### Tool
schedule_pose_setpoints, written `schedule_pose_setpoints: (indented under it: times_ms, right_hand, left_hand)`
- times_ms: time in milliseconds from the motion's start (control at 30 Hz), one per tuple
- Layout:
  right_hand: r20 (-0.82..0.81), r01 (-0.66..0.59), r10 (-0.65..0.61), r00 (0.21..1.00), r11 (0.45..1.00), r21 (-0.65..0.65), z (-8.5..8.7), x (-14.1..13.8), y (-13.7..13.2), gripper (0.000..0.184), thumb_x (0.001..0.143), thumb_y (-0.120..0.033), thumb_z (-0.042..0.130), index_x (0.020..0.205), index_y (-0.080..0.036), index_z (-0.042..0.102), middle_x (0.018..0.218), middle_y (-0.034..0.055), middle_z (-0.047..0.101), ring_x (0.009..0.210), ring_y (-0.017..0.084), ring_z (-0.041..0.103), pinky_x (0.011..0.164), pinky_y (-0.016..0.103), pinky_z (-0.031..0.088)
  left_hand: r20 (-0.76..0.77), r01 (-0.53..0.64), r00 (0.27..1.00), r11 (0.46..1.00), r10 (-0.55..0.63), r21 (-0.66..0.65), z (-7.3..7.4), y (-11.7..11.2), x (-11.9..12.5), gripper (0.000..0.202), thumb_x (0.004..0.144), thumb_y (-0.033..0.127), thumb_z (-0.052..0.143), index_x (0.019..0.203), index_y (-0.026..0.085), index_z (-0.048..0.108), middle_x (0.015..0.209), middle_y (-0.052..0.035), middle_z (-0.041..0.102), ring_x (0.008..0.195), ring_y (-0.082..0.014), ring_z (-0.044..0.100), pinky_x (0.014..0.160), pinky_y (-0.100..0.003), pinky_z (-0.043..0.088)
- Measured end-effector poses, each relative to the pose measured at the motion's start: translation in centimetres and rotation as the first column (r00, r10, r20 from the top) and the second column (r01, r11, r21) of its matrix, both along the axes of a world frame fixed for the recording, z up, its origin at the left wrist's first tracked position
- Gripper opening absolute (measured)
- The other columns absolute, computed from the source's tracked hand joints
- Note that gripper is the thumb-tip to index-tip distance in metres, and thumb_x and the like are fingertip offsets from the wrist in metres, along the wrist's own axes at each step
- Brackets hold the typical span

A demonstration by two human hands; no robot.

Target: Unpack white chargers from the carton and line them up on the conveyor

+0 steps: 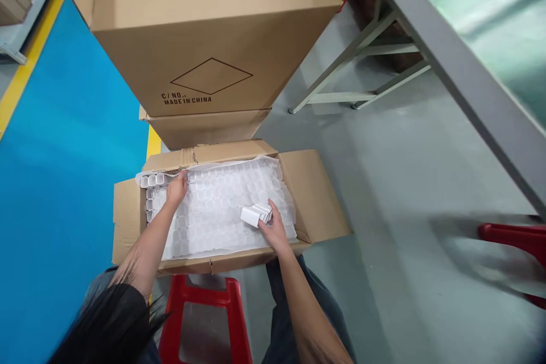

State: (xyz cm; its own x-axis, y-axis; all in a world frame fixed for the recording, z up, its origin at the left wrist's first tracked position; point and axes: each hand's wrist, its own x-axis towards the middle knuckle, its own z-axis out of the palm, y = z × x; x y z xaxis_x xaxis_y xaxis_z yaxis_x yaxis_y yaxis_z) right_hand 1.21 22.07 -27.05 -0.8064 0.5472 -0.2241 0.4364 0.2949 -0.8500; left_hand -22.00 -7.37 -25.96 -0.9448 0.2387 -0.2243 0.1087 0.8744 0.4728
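Observation:
An open cardboard box [333,199] in front of me holds rows of white square-mouthed hollow pieces [152,181], which show uncovered at its left end. A thin translucent sheet [217,210] lies over most of the rows. At the far edge of the box, my left hand [176,187] is closed on the sheet's edge. My right hand [275,230] grips a small stack of white hollow plastic pieces [256,214] just above the sheet, towards the right end.
Behind the open box rises a larger cardboard carton [213,68] with open flaps. A red stool [234,318] stands below the box, between my legs. To the right is a metal-framed table [469,62], with another red stool [516,236] near its front.

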Motion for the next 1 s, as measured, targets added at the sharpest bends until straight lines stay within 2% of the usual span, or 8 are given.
schedule_pose_setpoints:
  times_ms: [167, 333, 433, 633, 767, 833, 900, 1000]
  right_hand:
    - [0.041, -0.082, 0.077, 0.996, 0.989, 0.125, 3.3, -3.8, -4.1, 0.095, 0.069, -0.047, 0.069, 0.151, -0.013, 0.036, 0.131, 0.0189, 0.046, 0.133, 0.037, 0.043, 0.113, 0.051, 0.036]
    - [0.065, -0.238, 0.230, 0.971, 0.950, 0.202, 6.3, -12.1, -11.8, 0.087, 0.068, -0.046, 0.075, 0.143, -0.016, 0.042, 0.134, 0.0194, 0.044, 0.131, 0.038, 0.043, 0.107, 0.049, 0.040]
    - [0.122, -0.236, 0.211, 0.970, 0.937, 0.257, 7.3, -16.5, -15.6, 0.082, 0.068, -0.044, 0.076, 0.137, -0.014, 0.043, 0.128, 0.0210, 0.048, 0.124, 0.039, 0.047, 0.100, 0.050, 0.043]
    - [0.198, -0.199, 0.142, 0.970, 0.930, 0.309, 6.6, -19.3, -18.8, 0.075, 0.068, -0.041, 0.076, 0.130, -0.014, 0.044, 0.123, 0.0222, 0.049, 0.117, 0.041, 0.047, 0.093, 0.051, 0.042]
    - [0.179, -0.166, 0.110, 0.978, 0.927, 0.337, 5.3, -19.3, -20.2, 0.070, 0.072, -0.041, 0.073, 0.130, -0.015, 0.042, 0.126, 0.0234, 0.047, 0.119, 0.040, 0.045, 0.095, 0.054, 0.038]
    - [0.181, -0.157, 0.099, 0.978, 0.926, 0.342, 4.9, -19.5, -21.0, 0.072, 0.074, -0.041, 0.072, 0.132, -0.015, 0.041, 0.129, 0.0246, 0.045, 0.119, 0.040, 0.044, 0.096, 0.054, 0.037]
    - [0.182, -0.143, 0.082, 0.980, 0.926, 0.350, 4.7, -19.9, -21.8, 0.073, 0.074, -0.041, 0.074, 0.134, -0.013, 0.041, 0.131, 0.0260, 0.044, 0.119, 0.041, 0.044, 0.096, 0.054, 0.036]
    - [0.176, -0.109, 0.048, 0.983, 0.930, 0.352, 4.3, -20.7, -22.5, 0.073, 0.074, -0.041, 0.075, 0.134, -0.013, 0.043, 0.132, 0.0274, 0.043, 0.119, 0.042, 0.043, 0.096, 0.056, 0.035]
  left_hand:
    - [0.086, -0.012, 0.996, 0.991, 0.000, 0.130, 0.0, -0.4, 0.2, 0.039, 0.096, 0.038, 0.059, 0.130, 0.018, 0.056, 0.123, -0.0096, 0.063, 0.107, -0.0223, 0.064, 0.095, -0.046, 0.055]
    - [0.128, -0.062, 0.992, 0.952, 0.025, 0.298, -0.1, -0.8, 0.4, 0.039, 0.097, 0.039, 0.058, 0.129, 0.018, 0.057, 0.120, -0.0094, 0.065, 0.104, -0.0212, 0.066, 0.094, -0.045, 0.056]
    - [0.116, -0.103, 0.991, 0.919, 0.063, 0.380, 0.4, -1.8, 0.9, 0.040, 0.097, 0.040, 0.058, 0.131, 0.018, 0.056, 0.124, -0.0102, 0.064, 0.109, -0.0223, 0.065, 0.097, -0.047, 0.054]
    - [0.060, -0.157, 0.988, 0.879, 0.146, 0.451, 1.7, -4.4, 3.1, 0.043, 0.098, 0.035, 0.055, 0.138, 0.020, 0.051, 0.139, -0.0123, 0.057, 0.119, -0.0244, 0.062, 0.105, -0.051, 0.049]
    - [0.014, -0.173, 0.982, 0.870, 0.188, 0.462, 2.2, -4.4, 4.4, 0.047, 0.098, 0.018, 0.044, 0.144, 0.024, 0.047, 0.148, -0.0096, 0.051, 0.124, -0.0216, 0.060, 0.111, -0.045, 0.047]
    - [-0.015, -0.193, 0.974, 0.868, 0.225, 0.458, 2.1, -4.1, 5.3, 0.049, 0.096, 0.014, 0.040, 0.144, 0.026, 0.047, 0.153, -0.0082, 0.047, 0.134, -0.0211, 0.052, 0.115, -0.042, 0.043]
    - [-0.032, -0.223, 0.964, 0.866, 0.264, 0.447, 1.9, -4.0, 6.1, 0.045, 0.097, 0.017, 0.042, 0.142, 0.023, 0.049, 0.152, -0.0104, 0.046, 0.139, -0.0233, 0.046, 0.116, -0.044, 0.042]
    - [-0.015, -0.281, 0.949, 0.866, 0.315, 0.415, 1.0, -4.5, 6.6, 0.036, 0.099, 0.030, 0.051, 0.133, 0.019, 0.055, 0.137, -0.0130, 0.058, 0.122, -0.0246, 0.059, 0.106, -0.049, 0.049]
